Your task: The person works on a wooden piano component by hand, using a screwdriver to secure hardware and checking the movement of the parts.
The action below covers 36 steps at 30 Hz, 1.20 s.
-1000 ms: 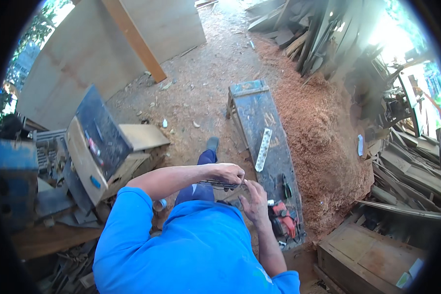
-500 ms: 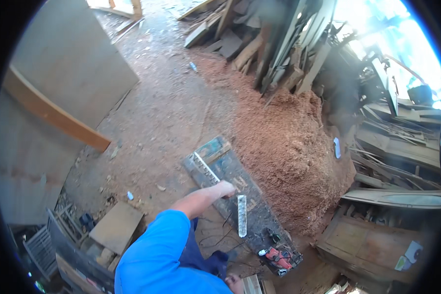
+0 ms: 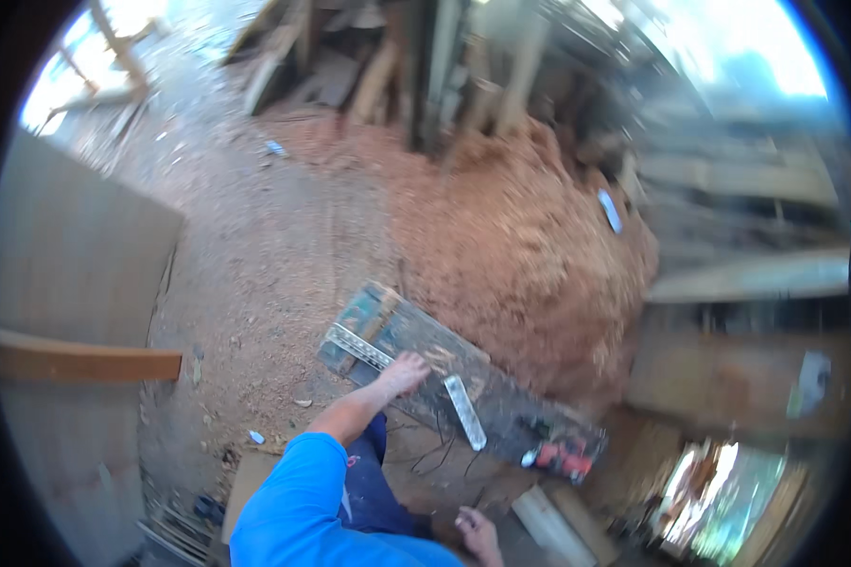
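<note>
Where a pale, dotted strip [image 3: 360,346] meets the left hand [image 3: 407,372], I can't tell if that or the blurred right hand [image 3: 479,535] grips.

A bright blue shirt [image 3: 288,524] with a short left sleeve [image 3: 320,455] is worn above dark navy trousers [image 3: 373,484], which carry a pale streak [image 3: 346,501] and a small reddish-and-white mark [image 3: 353,461], while the left hand [image 3: 405,373] and right hand [image 3: 480,535] are both bare.
</note>
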Each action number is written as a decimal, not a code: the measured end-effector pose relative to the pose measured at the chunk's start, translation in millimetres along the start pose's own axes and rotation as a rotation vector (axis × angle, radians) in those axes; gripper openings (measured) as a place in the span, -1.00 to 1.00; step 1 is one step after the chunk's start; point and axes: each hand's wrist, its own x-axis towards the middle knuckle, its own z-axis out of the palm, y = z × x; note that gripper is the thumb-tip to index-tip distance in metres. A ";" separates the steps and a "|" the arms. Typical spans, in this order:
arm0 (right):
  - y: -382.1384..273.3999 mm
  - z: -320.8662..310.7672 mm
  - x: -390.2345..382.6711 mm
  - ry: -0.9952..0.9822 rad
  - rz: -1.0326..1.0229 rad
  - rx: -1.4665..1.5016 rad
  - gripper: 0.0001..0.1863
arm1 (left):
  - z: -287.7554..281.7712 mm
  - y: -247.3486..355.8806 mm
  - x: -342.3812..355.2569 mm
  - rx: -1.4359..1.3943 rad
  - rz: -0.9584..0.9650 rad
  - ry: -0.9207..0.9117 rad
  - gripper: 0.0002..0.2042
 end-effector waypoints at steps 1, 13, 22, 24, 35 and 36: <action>8.4 7.1 -4.5 0.047 -0.069 -0.033 -0.55 | -15.7 7.9 -2.4 -0.041 0.028 -0.012 -0.66; 57.3 159.5 -108.2 1.106 0.273 0.523 0.10 | -20.5 -0.4 -177.8 0.123 0.219 -0.080 -0.56; 9.7 283.7 -148.8 1.335 0.250 1.071 -0.05 | -57.7 21.1 -131.4 0.266 0.283 -0.874 -0.84; 28.7 352.6 -115.9 1.333 0.331 0.837 -0.15 | -54.5 54.2 -104.4 0.194 0.249 -0.955 -0.89; -29.3 355.6 -281.6 1.785 0.431 0.874 -0.63 | -10.7 250.6 -117.8 -0.088 0.325 -0.978 -0.68; -36.1 353.2 -301.2 1.811 0.436 0.864 -0.68 | -2.8 252.1 -120.3 -0.056 0.378 -1.002 -0.63</action>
